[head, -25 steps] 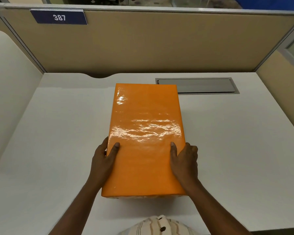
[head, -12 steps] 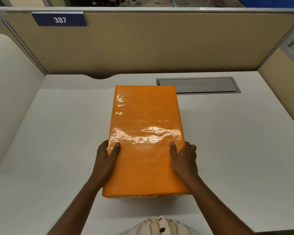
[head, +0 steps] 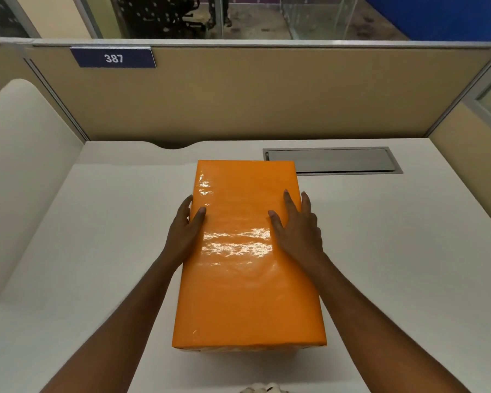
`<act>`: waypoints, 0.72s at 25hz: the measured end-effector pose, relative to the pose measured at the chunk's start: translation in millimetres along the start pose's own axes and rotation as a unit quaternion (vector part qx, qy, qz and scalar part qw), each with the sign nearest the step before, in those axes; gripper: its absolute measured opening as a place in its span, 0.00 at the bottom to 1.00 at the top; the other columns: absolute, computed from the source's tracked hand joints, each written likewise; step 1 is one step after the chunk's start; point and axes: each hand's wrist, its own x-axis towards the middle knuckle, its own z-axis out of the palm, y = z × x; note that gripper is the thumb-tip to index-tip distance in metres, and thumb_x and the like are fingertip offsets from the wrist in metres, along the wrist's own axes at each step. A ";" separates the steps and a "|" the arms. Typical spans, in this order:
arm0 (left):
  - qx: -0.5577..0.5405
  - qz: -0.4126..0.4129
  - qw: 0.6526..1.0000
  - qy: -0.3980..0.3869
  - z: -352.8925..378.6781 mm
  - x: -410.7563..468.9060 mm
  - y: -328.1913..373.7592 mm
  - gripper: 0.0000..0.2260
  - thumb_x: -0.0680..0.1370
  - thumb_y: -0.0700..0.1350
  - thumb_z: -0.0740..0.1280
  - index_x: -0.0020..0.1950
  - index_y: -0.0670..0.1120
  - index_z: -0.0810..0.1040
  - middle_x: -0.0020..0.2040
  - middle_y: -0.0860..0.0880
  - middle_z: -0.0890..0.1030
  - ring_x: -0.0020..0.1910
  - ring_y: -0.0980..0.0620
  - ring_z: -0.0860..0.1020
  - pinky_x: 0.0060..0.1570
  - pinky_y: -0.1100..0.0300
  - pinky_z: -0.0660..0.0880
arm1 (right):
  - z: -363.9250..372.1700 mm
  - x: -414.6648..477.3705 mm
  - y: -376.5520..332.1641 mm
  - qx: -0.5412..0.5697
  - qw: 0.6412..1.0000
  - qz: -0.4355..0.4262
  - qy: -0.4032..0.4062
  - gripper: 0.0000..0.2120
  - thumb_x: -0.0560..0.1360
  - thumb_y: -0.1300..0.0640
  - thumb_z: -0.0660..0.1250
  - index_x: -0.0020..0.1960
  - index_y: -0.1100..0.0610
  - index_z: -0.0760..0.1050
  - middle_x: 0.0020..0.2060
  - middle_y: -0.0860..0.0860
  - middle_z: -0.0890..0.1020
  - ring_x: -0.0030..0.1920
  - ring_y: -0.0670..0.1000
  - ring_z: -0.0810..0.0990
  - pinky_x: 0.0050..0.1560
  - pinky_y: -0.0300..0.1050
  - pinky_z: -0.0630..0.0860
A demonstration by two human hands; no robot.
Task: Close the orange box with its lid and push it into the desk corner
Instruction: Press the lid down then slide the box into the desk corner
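With straight fingers [head: 291, 202], left hand [head: 184, 231] and right hand [head: 298, 231] pressed the lidded orange box [head: 247, 279] near the desk's [head: 97, 251] back edge.

The box [head: 247, 279] lies midway on the desk [head: 394, 251], its far right corner by the hatch [head: 338, 160]. The left hand [head: 183, 234] rests on its left edge, the right hand [head: 298, 231] on its top right.

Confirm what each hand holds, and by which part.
Nothing is gripped. The left hand braces the left edge of the orange box, thumb on top, fingers down the side. The right hand lies flat on top by the right edge.
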 end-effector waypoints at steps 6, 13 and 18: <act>-0.019 0.031 0.999 0.016 5.0 9.0 -7.4 0.20 0.81 0.51 0.57 0.73 0.54 0.63 0.68 0.50 0.73 0.58 0.50 0.77 0.50 0.63 0.73 | 18.1 8.1 0.6 -0.035 0.999 0.010 0.005 0.33 0.75 0.33 0.48 0.76 0.45 0.46 0.78 0.51 0.47 0.71 0.62 0.64 0.64 0.60 0.69; 0.110 0.085 0.990 0.021 0.5 50.4 -5.0 0.31 0.76 0.60 0.58 0.77 0.53 0.55 0.77 0.46 0.62 0.74 0.43 0.64 0.71 0.40 0.63 | 14.2 31.0 -10.2 -0.053 0.998 0.019 0.020 0.34 0.75 0.33 0.50 0.75 0.49 0.52 0.78 0.52 0.50 0.76 0.62 0.53 0.70 0.67 0.57; 0.183 0.089 0.979 -0.025 12.9 95.7 16.4 0.28 0.79 0.59 0.55 0.77 0.52 0.53 0.79 0.46 0.55 0.77 0.43 0.56 0.73 0.43 0.54 | 6.5 92.4 -19.0 -0.036 0.999 -0.020 0.006 0.35 0.75 0.34 0.50 0.77 0.49 0.48 0.78 0.50 0.48 0.77 0.61 0.48 0.70 0.70 0.53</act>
